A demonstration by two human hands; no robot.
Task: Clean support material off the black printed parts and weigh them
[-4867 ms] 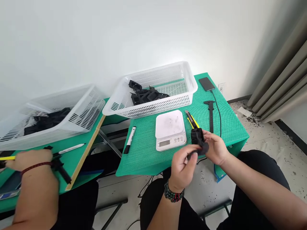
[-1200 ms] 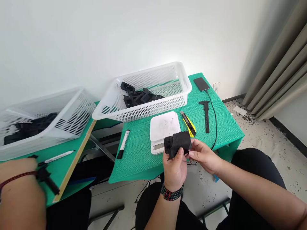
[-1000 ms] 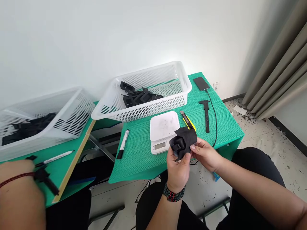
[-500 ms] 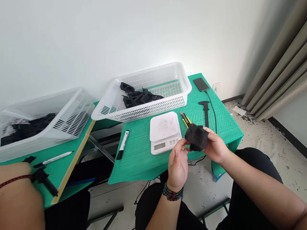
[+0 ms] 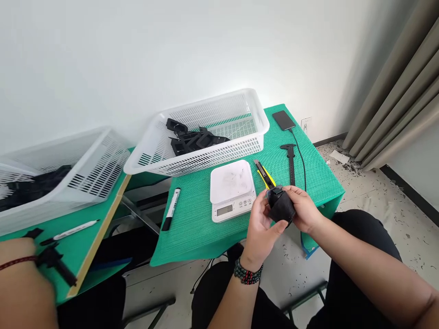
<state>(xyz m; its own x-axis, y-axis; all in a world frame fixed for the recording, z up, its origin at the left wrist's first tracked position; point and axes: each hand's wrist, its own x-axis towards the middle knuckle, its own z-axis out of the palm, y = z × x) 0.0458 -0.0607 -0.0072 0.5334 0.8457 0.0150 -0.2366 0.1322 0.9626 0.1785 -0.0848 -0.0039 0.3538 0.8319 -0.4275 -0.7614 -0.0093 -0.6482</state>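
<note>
Between my two hands is a dark black cloth-like piece (image 5: 283,208), folded or wrapped; its exact kind I cannot make out. My left hand (image 5: 259,225) grips it from the left, thumb across its lower side. From the right, the fingers of my right hand (image 5: 303,209) close on its edge. Just behind it lies a yellow utility knife (image 5: 265,174) with its blade out. A white digital scale (image 5: 232,187) stands to the left of my hands, its plate bare. Beyond my right hand are black calipers (image 5: 291,163).
A white basket (image 5: 212,157) of black plastic parts stands against the wall. On the green-covered table (image 5: 192,242) lie a marker (image 5: 171,209) and a cabled black device (image 5: 283,120). At left, a co-worker's arm (image 5: 25,283) reaches near another basket (image 5: 85,183) and a pen (image 5: 76,229).
The black piece has been turned over and brought slightly lower in my hands. My left thumb now lies across it. The view has shifted a little.
</note>
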